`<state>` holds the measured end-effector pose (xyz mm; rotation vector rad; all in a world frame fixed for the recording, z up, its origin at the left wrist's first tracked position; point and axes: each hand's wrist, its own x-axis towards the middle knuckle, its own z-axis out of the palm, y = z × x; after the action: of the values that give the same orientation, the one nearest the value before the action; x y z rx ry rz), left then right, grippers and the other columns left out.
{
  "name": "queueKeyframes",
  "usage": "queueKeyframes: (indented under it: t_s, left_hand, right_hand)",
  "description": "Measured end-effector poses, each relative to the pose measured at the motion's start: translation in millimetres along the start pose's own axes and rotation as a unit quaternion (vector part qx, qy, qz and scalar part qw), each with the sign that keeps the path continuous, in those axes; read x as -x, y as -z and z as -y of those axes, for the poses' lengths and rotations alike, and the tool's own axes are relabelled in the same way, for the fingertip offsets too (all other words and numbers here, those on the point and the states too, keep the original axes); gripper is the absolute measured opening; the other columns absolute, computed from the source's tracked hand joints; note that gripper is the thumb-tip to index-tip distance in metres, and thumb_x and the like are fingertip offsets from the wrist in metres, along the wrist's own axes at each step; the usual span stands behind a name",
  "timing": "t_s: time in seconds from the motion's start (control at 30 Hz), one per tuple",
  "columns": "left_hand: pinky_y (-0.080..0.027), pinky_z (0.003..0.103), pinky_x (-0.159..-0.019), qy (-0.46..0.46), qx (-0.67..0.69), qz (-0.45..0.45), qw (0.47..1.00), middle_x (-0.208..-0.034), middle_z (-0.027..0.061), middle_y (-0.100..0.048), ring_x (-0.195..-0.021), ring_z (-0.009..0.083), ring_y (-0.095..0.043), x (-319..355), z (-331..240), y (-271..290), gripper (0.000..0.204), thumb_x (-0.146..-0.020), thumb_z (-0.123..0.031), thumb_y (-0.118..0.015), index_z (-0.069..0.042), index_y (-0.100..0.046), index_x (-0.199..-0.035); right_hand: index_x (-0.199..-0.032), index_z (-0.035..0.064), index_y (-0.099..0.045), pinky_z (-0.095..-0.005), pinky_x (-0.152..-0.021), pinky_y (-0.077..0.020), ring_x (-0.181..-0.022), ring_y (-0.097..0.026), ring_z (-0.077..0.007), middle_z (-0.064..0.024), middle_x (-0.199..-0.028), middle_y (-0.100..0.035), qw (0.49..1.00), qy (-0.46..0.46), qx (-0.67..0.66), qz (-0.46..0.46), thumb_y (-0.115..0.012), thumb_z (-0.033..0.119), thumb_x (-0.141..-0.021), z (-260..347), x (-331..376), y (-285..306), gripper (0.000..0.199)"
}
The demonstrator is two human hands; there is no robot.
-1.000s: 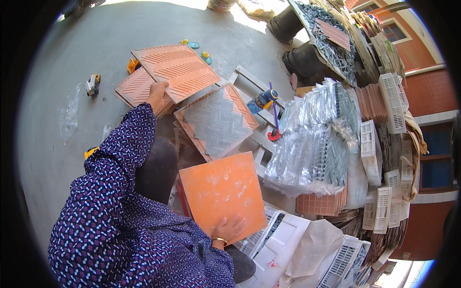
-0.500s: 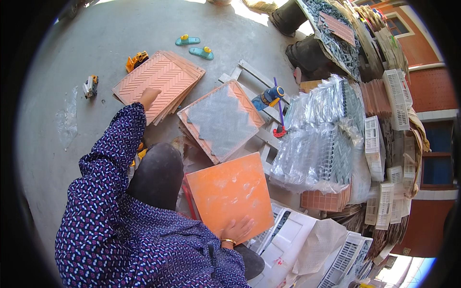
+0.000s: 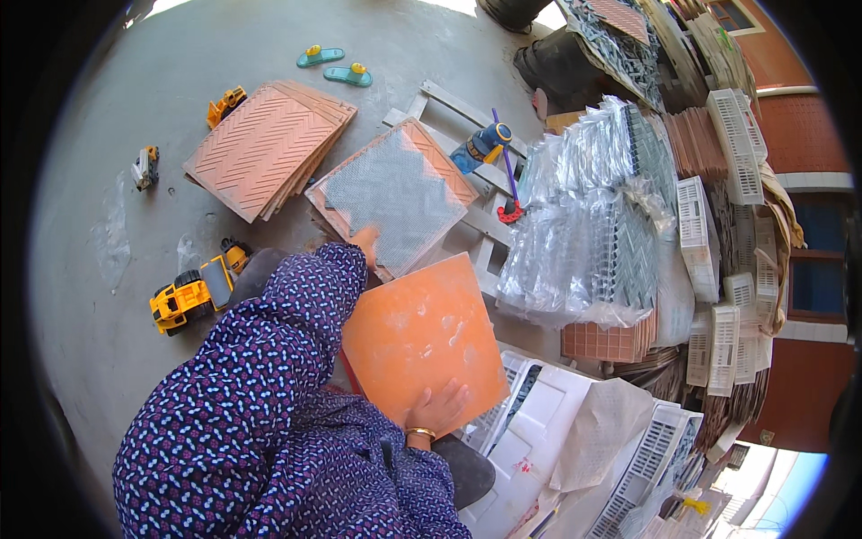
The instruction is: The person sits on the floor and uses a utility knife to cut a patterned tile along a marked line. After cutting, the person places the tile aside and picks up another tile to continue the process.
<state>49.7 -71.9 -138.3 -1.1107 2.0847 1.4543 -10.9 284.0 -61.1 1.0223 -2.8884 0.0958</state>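
Note:
My right hand (image 3: 438, 409) lies flat with its fingers spread on an orange square board (image 3: 426, 337), which is smeared with white and rests over my lap. My left hand (image 3: 366, 241) is at the near edge of a grey mesh-backed mosaic sheet (image 3: 395, 193). That sheet lies on a pink grooved board (image 3: 460, 182), on top of a stack. The left fingers are partly hidden, so whether they grip the sheet does not show. Farther left sits another stack of pink boards (image 3: 269, 144) with a zigzag groove pattern.
A yellow toy truck (image 3: 193, 292) stands on the floor at left. Two green slippers (image 3: 348, 75) lie ahead. A blue bottle (image 3: 482, 146) rests by a pale wooden frame (image 3: 431, 103). Plastic-wrapped mosaic sheets (image 3: 575, 225) and white crates (image 3: 696, 234) stand right.
My left hand has moved right and nearer, from the zigzag-grooved stack to the edge of the mosaic sheet. My right hand stays on the orange board. The view has shifted slightly.

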Motion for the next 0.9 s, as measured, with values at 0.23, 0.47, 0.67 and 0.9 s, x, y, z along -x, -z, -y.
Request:
queueKeyframes:
  t_s: [0.23, 0.47, 0.67, 0.9]
  left_hand:
    - [-0.039, 0.034, -0.087, 0.244, 0.707, -0.244, 0.618, -0.129, 0.0242, -0.032, -0.114, 0.0334, -0.038, -34, -1, -43, 0.056, -0.078, -0.019, -0.051, 0.009, -0.031, -0.122]
    - [-0.041, 0.035, -0.073, 0.261, 0.751, -0.333, 0.507, -0.103, 0.0155, -0.051, -0.085, 0.0237, -0.05, -59, 1, -33, 0.045, -0.078, -0.02, -0.055, 0.005, -0.043, -0.113]
    - [-0.035, 0.027, -0.061, 0.11, 0.83, -0.248, 0.488, -0.078, 0.0031, -0.047, -0.068, 0.0142, -0.044, -55, 4, -35, 0.034, -0.078, -0.036, -0.061, -0.009, -0.049, -0.095]
    - [-0.039, 0.026, -0.06, 0.129, 0.844, -0.198, 0.481, -0.091, 0.0018, -0.049, -0.074, 0.0156, -0.044, -69, 27, -30, 0.04, -0.078, -0.043, -0.058, -0.013, -0.047, -0.101]
  right_hand:
    - [-0.128, 0.0031, -0.031, -0.0498, -0.1, -0.0185, -0.122, -0.024, -0.0405, -0.0249, -0.132, -0.027, 1.0, 0.01, -0.011, 0.002, -0.045, 0.036, -0.079, 0, -2, 1, 0.061]
    - [-0.128, 0.0043, -0.033, -0.0497, -0.099, -0.0209, -0.122, -0.025, -0.0402, -0.0242, -0.131, -0.029, 1.0, 0.01, -0.012, 0.009, -0.047, 0.036, -0.078, 2, -3, 3, 0.06]
    - [-0.128, 0.0054, -0.034, -0.0491, -0.099, -0.022, -0.122, -0.025, -0.039, -0.0233, -0.131, -0.028, 1.0, 0.001, -0.015, 0.002, -0.05, 0.034, -0.077, 3, -5, 6, 0.061]
    - [-0.128, 0.0053, -0.034, -0.0492, -0.098, -0.0227, -0.121, -0.027, -0.0396, -0.0236, -0.13, -0.029, 1.0, 0.001, -0.006, 0.005, -0.05, 0.034, -0.076, 2, -5, 5, 0.061]
